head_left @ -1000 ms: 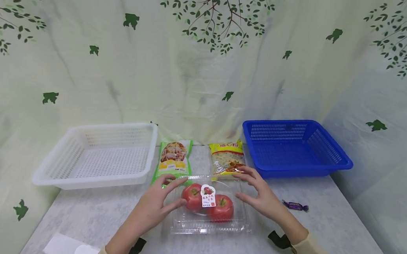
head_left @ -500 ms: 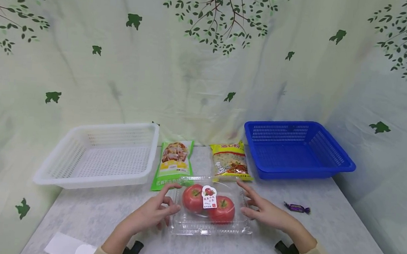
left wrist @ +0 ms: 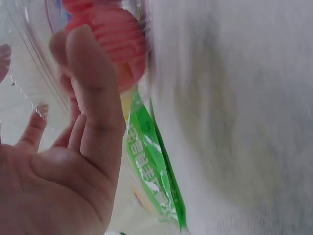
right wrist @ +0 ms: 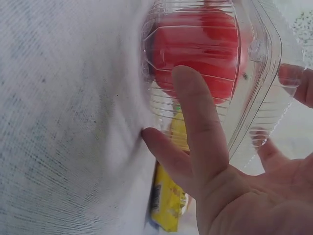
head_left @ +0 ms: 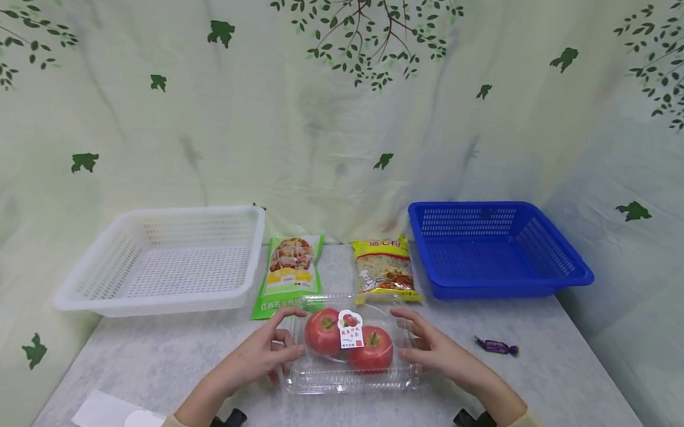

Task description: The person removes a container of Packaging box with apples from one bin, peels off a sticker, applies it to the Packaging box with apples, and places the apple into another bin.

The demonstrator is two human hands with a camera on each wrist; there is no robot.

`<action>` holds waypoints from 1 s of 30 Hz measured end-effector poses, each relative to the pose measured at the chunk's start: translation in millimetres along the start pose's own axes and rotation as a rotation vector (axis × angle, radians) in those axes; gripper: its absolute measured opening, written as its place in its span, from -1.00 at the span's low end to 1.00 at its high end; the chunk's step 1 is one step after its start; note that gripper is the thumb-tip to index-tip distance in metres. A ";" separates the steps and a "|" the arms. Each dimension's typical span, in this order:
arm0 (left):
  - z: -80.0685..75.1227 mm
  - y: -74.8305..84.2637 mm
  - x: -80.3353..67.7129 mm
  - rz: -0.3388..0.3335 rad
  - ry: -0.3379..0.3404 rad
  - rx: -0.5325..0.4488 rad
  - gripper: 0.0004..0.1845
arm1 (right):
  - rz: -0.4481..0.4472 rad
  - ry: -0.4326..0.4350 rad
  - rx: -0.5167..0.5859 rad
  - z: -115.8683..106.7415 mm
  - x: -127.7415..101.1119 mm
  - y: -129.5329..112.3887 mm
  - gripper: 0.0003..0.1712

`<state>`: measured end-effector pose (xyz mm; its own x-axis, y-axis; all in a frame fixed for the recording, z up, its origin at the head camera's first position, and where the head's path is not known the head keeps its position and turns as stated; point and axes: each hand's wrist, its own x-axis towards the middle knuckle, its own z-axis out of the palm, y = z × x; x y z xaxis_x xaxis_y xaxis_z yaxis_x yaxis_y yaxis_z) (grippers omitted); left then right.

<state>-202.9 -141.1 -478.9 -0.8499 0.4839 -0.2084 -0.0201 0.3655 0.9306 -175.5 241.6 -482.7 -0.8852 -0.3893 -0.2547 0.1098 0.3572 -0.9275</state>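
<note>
You are bracing a clear plastic clamshell box point(head_left: 353, 353) of two red tomatoes point(head_left: 349, 343) between both hands: your left hand point(head_left: 260, 357) is pressing its thumb and curved fingers against the box's left wall, and your right hand point(head_left: 441, 351) is meeting the right wall with fingers spread and only lightly bent, so the hold is a wide, two-sided clasp rather than a pinch. The box is sitting flat on the grey speckled tabletop point(head_left: 543, 399), centred just in front of you. Just behind it, a green snack packet point(head_left: 289, 272) and a yellow pasta packet point(head_left: 383, 269) are lying side by side. Farther out, a white perforated plastic basket point(head_left: 166, 261) is standing to the left and a blue perforated plastic basket point(head_left: 494, 247) to the right. A purple wrapped sweet point(head_left: 496, 346) is lying near your right hand, and white paper point(head_left: 110, 415) is resting at the near left edge.
</note>
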 end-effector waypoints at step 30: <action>20.3 66.2 20.9 0.085 0.115 -0.024 -0.26 | -0.067 0.206 -0.012 -40.6 -28.2 -42.4 -0.17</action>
<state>-211.3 -90.7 -427.8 -0.9039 0.4173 -0.0942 0.0429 0.3075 0.9506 -173.5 271.9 -425.2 -0.9642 -0.2311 -0.1299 0.0432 0.3465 -0.9371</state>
